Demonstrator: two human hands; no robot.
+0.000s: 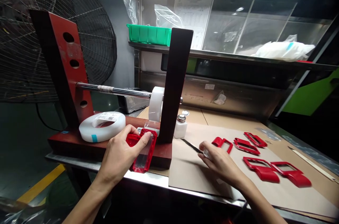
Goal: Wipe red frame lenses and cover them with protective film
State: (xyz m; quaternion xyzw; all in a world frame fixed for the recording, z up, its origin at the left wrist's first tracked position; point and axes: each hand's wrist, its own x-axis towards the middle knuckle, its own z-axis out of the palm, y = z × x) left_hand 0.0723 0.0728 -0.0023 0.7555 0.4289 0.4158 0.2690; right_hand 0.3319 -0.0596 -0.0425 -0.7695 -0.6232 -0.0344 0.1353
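Gripping a red plastic frame (143, 152) over the front edge of a red-painted wooden base (79, 144), the left hand (119, 157) has its fingers and thumb clamped on the frame, which tilts downward toward the worktop (148, 178). A strip of clear film (148, 124) runs from a white film roll (155, 104) down across the frame. That roll sits on a steel rod (113, 90) spanning a red upright (66, 61) and a dark upright (174, 83).

The right hand (219, 164) is just beyond the dark upright, above a cardboard sheet (201, 176). Its fingers are pinched together on a narrow dark blade (191, 145), whose tip points toward the left hand; the handle is mostly hidden inside the grip.

Four more red plastic frames (255, 139) and a red frame with a thick solid tab (261, 169) lie on the cardboard sheet, to the right of the right hand. A second white film roll (102, 127), with a printed label and a teal tape mark, lies flat on the wooden base. A small glass bottle with a metal cap (180, 127) stands just beside the dark upright. Higher up, a green plastic crate (148, 34) sits on a steel shelf (212, 54), and a large wire-guarded fan (53, 37) stands behind the red upright.
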